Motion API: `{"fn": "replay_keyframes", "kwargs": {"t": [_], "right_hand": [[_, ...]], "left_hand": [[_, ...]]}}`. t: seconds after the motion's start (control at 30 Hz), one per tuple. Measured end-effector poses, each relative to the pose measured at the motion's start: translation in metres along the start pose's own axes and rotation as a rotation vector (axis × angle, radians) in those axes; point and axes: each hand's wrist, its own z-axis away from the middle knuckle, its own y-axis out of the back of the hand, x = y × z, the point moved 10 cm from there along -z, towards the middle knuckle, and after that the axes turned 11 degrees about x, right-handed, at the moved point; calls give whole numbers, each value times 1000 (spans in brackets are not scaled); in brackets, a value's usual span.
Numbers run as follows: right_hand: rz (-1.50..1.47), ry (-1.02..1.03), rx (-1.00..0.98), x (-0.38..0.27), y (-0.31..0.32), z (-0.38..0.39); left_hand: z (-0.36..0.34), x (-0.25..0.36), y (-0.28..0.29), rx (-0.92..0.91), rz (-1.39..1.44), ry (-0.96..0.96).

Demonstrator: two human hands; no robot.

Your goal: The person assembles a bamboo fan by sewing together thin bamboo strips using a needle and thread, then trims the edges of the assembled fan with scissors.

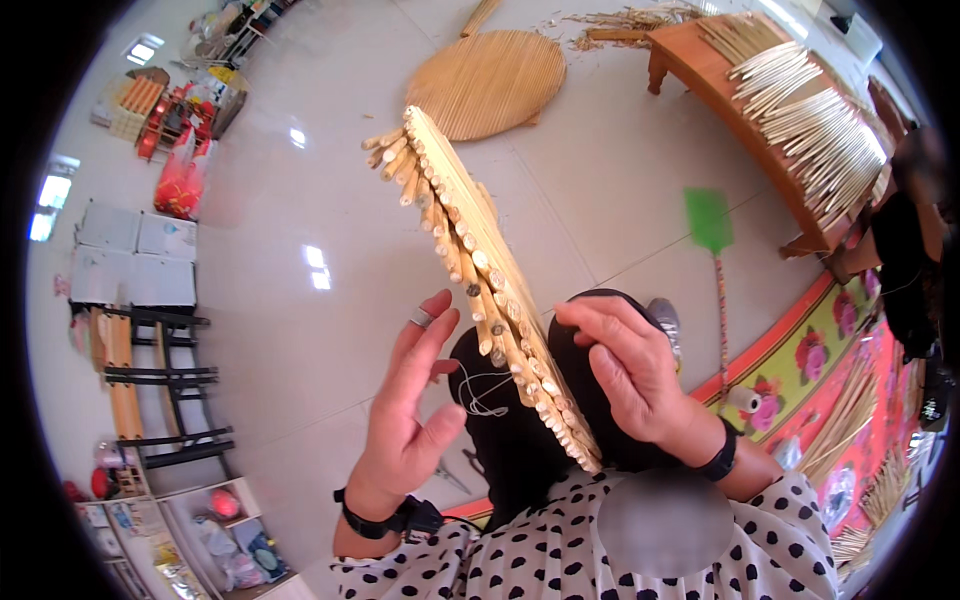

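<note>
A panel of pale, straw-coloured stalks point(510, 300) laid side by side rests on my lap and slants away to the upper left. It is seen mostly edge-on, with the cut stalk ends in uneven rows along its left side. My left hand point(412, 390) is held up to the left of the panel, fingers apart, a metal ring band on one finger. Thin white thread point(482, 400) hangs in loops beside that hand; whether the fingers touch it is unclear. Close by the panel's right side is my right hand point(628, 368), fingers stretched out and nothing visible in it.
A round stalk mat point(487, 85) lies on the tiled floor. Many stalks point(815, 130) cover an orange wooden table point(735, 128) at far right. A green fly swatter point(710, 222) and a thread spool point(744, 399) are near a floral mat point(770, 360). Scissors point(452, 477) are by my left forearm.
</note>
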Motion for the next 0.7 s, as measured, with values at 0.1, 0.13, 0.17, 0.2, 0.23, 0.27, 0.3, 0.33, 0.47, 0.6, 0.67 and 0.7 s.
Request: {"fn": "replay_keyframes", "kwargs": {"t": [0.1,0.13,0.17,0.2,0.23,0.27,0.3,0.33,0.47,0.6,0.67,0.7], "right_hand": [[-40,122,-43,2,-10,-16],[-76,152,-70,1,-15,-21],[-105,203,-75,3,-18,-25],[-136,256,-82,6,-21,-27],[-166,309,-86,6,-25,-26],[-202,279,-109,8,-27,-26],[-204,269,-141,10,-29,-25],[-206,260,-171,12,-31,-24],[-217,236,-253,20,-38,-25],[-150,307,-233,17,-36,-27],[-119,322,-224,15,-35,-26],[-102,329,-222,15,-36,-24]], "left_hand": [[8,-5,-17,-61,135,46],[9,-5,-24,-105,156,102],[6,-5,-26,-79,180,163],[4,-4,-30,-47,201,224],[3,-6,-31,-13,221,284],[7,-11,-28,19,241,322],[12,-15,-27,16,227,334],[17,-19,-25,12,214,346],[25,-22,-26,-30,252,421],[30,-20,-33,-155,198,402],[32,-20,-33,-130,195,416],[33,-20,-33,-115,195,423]]}}
